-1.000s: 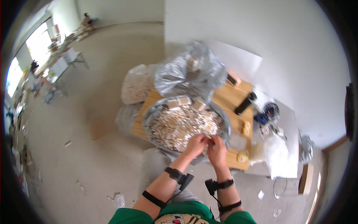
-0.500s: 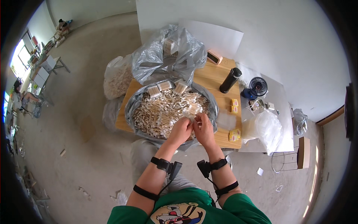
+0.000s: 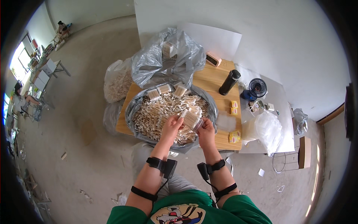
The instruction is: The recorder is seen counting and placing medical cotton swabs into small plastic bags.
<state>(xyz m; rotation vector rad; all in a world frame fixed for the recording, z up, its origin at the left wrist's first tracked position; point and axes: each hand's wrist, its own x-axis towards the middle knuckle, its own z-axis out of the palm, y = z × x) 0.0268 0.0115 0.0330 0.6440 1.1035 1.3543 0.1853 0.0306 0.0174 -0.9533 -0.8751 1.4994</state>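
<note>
A heap of loose cotton swabs (image 3: 151,116) fills a grey plastic bag (image 3: 130,115) spread open on the wooden table. Above its near right part, my left hand (image 3: 171,128) is closed on a flat bundle of cotton swabs (image 3: 190,118). At the bundle's right end my right hand (image 3: 207,132) is closed on a clear plastic pouch (image 3: 199,126). How far the swabs sit inside the pouch is hard to make out. Several filled packs of swabs (image 3: 164,89) lie along the heap's far edge.
Behind stands another grey bag (image 3: 149,61) with packs inside. On the wooden table (image 3: 210,80) are a black bottle (image 3: 229,82), a pink clock-like box (image 3: 213,59), small yellow cards (image 3: 234,136) and clear pouches (image 3: 226,122). A fan (image 3: 257,88) and clear bags (image 3: 269,128) occupy the side table.
My hands have moved apart from a close pinch. The left has shifted left, and a swab bundle with the clear pouch now shows between them.
</note>
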